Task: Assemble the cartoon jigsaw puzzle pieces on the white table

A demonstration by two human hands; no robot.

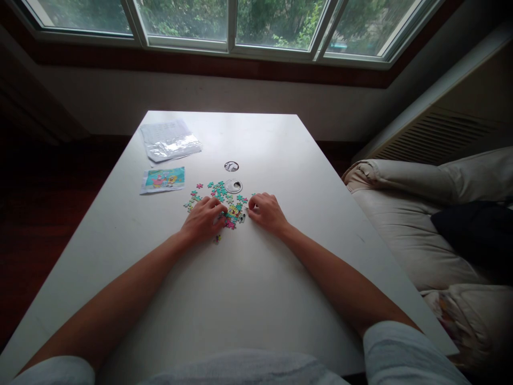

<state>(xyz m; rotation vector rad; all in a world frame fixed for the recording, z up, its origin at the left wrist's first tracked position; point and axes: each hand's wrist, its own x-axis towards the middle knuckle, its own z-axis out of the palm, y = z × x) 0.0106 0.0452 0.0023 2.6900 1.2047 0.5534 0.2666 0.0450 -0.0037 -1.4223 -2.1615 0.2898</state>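
Small, colourful jigsaw pieces (218,190) lie loosely heaped near the middle of the white table (240,299). My left hand (203,219) rests at the left side of the heap, its fingers curled in over the pieces. Whatever is between its thumb and fingertips is hidden. At the right edge of the heap, my right hand (266,213) is closed in a pinch, with what looks like a small pale jigsaw piece at its fingertips. A picture sheet (164,180) with cartoon figures on turquoise lies to the left, beyond my left hand.
A clear plastic bag with papers (170,140) lies at the table's far left. Two round fittings, a dark-centred ring (231,167) and a pale disc (233,186), sit in the tabletop behind the pieces. A beige sofa (385,224) stands along the right, below windows ahead.
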